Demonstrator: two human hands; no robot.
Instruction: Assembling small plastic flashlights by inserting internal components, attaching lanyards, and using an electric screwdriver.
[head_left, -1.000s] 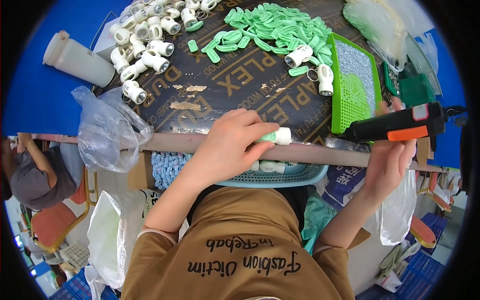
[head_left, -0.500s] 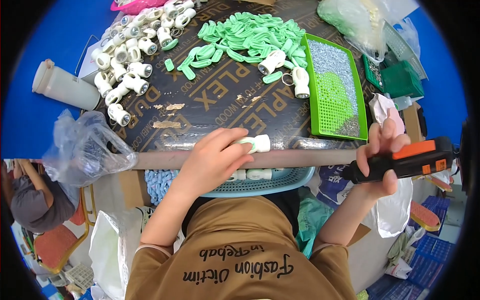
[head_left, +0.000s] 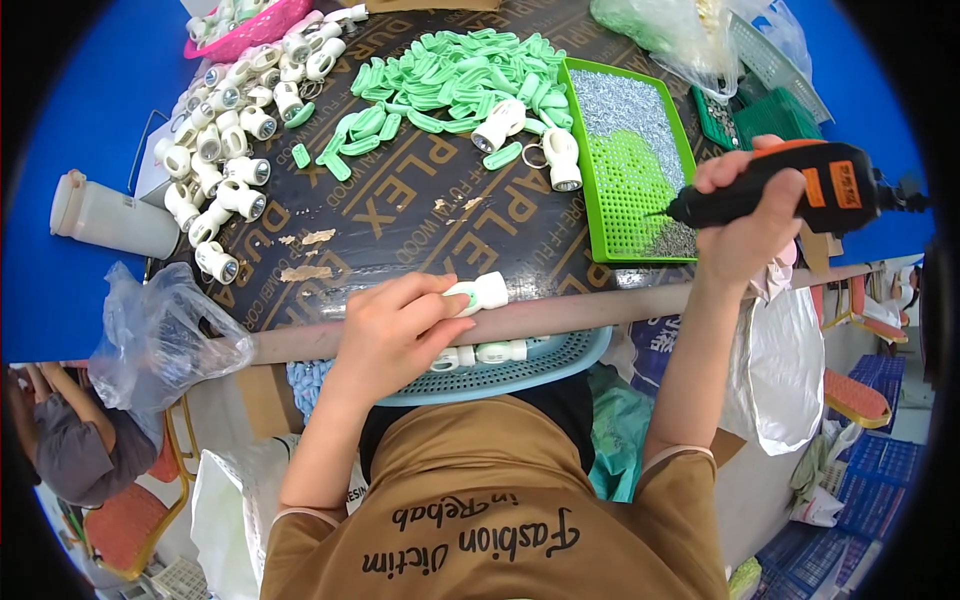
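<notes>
At the table's near edge, my left hand (head_left: 392,325) is closed around a small white flashlight (head_left: 490,290) with a light green piece on it. My right hand (head_left: 748,222) grips a black and orange electric screwdriver (head_left: 815,188). Its thin bit points left over the green perforated tray (head_left: 596,228), which holds many small silvery screws (head_left: 625,105). Whether the bit touches a screw, I cannot tell. Just left of the tray are two more white flashlights, one lying tilted (head_left: 498,125) and another (head_left: 563,160) beside it.
Light green plastic pieces (head_left: 455,80) are heaped at the far middle. Many white flashlights (head_left: 235,140) lie at the left, by a pink basket (head_left: 255,30) and a white canister (head_left: 115,215). Against my lap, a blue basket (head_left: 560,355) holds flashlights. Clear plastic (head_left: 165,335) hangs over the left edge.
My right hand has lifted the screwdriver forward from the table's edge to the green tray. My left hand keeps its hold on the flashlight. The whole view has shifted slightly.
</notes>
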